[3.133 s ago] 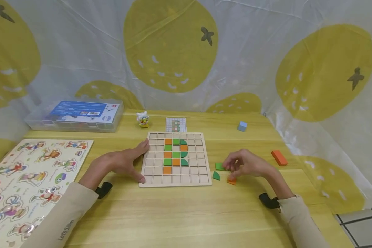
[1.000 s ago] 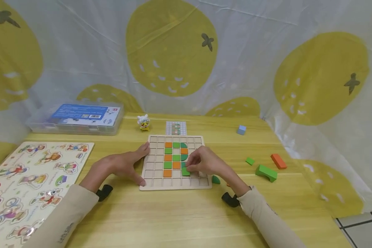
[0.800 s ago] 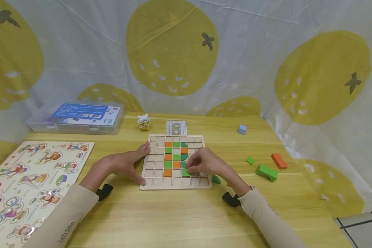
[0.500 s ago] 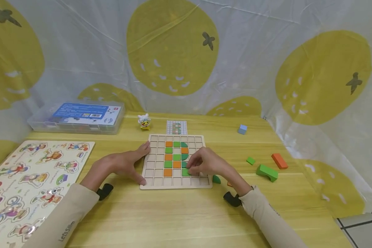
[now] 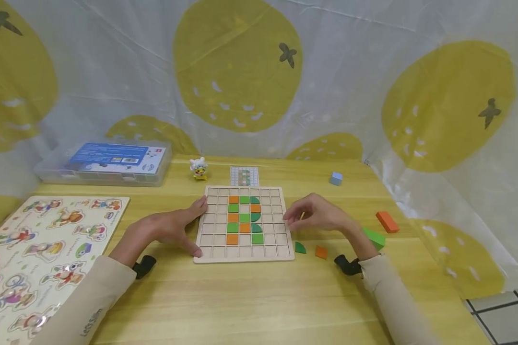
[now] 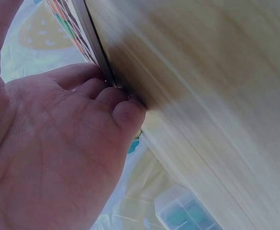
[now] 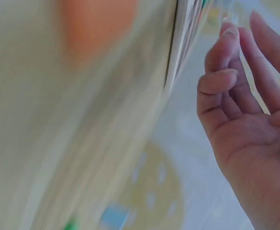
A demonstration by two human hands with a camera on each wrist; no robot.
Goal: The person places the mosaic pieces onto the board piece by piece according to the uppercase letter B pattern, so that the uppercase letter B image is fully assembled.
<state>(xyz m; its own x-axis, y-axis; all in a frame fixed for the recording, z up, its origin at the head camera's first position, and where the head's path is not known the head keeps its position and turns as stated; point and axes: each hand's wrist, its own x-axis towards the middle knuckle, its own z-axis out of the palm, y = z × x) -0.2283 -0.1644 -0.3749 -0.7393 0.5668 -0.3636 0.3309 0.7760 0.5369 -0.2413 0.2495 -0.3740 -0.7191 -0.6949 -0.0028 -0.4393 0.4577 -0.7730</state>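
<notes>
A square wooden grid board (image 5: 219, 250) lies mid-table, with orange and green square tiles and dark green quarter-round tiles set in its middle columns. My left hand (image 5: 172, 225) rests against its left edge, thumb at the near corner and fingers farther up; the left wrist view shows the fingertips at the edge. My right hand (image 5: 321, 214) hovers by the right edge, fingers loosely bent and holding nothing, as the right wrist view also shows. A green square tile (image 5: 257, 238) sits in the board's lower part. A dark green quarter-round tile (image 5: 300, 247) and an orange tile (image 5: 321, 252) lie right of the board.
A small pattern card (image 5: 244, 176) lies behind the board, near a toy figure (image 5: 199, 168). Clear plastic case (image 5: 103, 162) and picture puzzle board (image 5: 47, 249) occupy the left. On the right are a blue cube (image 5: 335, 178), an orange block (image 5: 387, 222) and a green block (image 5: 375, 238).
My right hand took a green square tile from the right, set it in the board's lower part, let go, and moved back right. The left hand has stayed at the left edge.
</notes>
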